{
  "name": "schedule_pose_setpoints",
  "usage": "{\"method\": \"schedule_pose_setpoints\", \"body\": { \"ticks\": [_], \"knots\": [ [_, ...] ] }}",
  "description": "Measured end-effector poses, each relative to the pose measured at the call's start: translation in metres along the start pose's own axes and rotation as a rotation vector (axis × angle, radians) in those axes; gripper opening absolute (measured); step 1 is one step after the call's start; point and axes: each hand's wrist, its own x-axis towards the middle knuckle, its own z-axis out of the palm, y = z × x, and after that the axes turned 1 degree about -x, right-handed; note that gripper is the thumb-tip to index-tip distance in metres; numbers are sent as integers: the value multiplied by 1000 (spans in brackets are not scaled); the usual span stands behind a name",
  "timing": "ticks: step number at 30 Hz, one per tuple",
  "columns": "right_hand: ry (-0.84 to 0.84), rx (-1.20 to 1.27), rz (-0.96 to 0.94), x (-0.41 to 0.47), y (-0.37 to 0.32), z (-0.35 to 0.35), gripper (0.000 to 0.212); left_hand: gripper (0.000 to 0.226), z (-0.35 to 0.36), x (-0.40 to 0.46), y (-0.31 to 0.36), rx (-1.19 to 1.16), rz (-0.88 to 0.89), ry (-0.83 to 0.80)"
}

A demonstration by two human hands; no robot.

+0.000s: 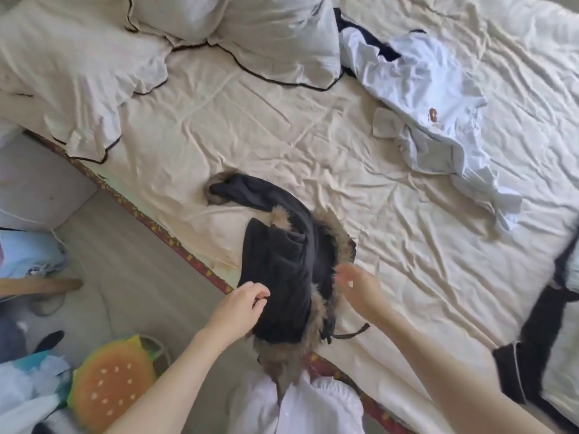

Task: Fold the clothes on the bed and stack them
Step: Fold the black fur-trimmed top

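Black fur-trimmed coat point(282, 270) at 6 o'clock on the bed point(282, 126), near the edge, partly bundled, one sleeve trailing toward 10 o'clock. Left hand point(241, 305) pinching the coat's left edge with curled fingers; right hand point(357, 286) blurred, fingers spread and loose, just beside the fur trim, holding nothing. White shirt point(432, 98) crumpled at 2 o'clock; dark garment point(539, 349) at 4 o'clock, both unfolded. Coat judged soft, limp, fairly bulky, heavier than the shirt; fur likely springy, resisting flat folds. Best taken at shoulders or hem edges, not by the trim.
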Motion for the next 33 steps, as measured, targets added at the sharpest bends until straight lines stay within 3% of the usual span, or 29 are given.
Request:
{"method": "schedule_pose_setpoints", "body": {
  "ticks": [5,8,9,11,13,17,19,21,24,26,29,31,33],
  "knots": [
    [211,161,126,71,32,3,34,39,24,87,45,214,262,228],
    [147,129,125,111,45,13,57,49,50,135,63,425,359,166],
    [104,54,119,119,48,17,56,50,58,146,63,509,345,130],
    [70,-42,127,128,54,23,30,47,62,155,54,652,296,100],
    [105,69,197,126,62,24,4,42,52,149,38,695,237,146],
    [206,342,325,105,84,13,18,35,12,122,-5,542,4,220],
    [150,331,382,93,94,9,14,32,1,112,-12,529,-100,216],
    [54,271,411,86,98,7,7,26,1,110,-5,547,-76,275],
    [94,26,215,90,93,7,52,36,7,125,16,499,42,384],
    [153,-165,37,100,81,9,63,55,10,144,22,444,-9,339],
    [103,-236,35,120,76,13,51,59,12,168,18,368,-139,282],
    [117,-103,139,127,77,8,28,42,9,173,16,257,-124,307],
    [176,51,173,124,79,-5,19,31,-1,168,17,126,-57,314]
  ]
}}
